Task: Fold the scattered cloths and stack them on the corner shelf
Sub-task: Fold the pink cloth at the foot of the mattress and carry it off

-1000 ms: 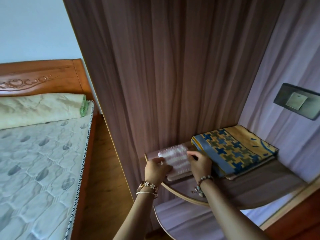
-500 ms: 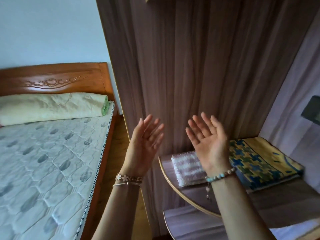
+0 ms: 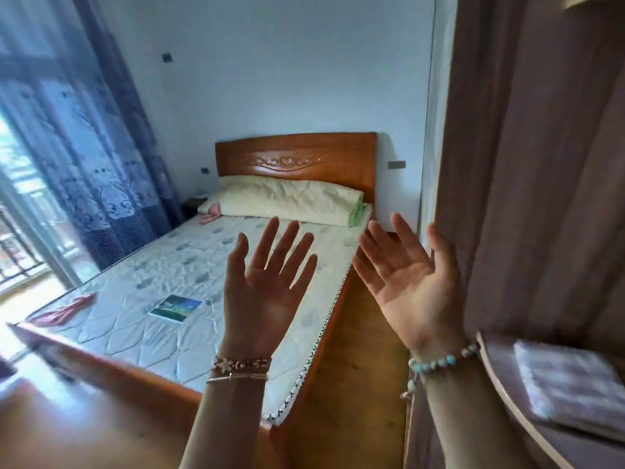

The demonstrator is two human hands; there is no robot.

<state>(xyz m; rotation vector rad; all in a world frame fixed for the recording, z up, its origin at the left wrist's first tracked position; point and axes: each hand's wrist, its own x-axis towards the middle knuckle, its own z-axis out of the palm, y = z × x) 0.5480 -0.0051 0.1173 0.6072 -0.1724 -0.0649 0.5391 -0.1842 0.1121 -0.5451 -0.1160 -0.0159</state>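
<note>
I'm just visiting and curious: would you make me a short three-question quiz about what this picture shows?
1. True or false: the left hand and the right hand both hold a cloth.
2. Which lies on the corner shelf? A) a folded white cloth B) a book C) a pillow
3. Fill in: a pink cloth lies near the foot of the ____.

Key: 1 false, both hands are open and empty; 2 A; 3 mattress.

Glossy wood headboard (image 3: 296,157); quilted cloth mattress (image 3: 189,282).
</note>
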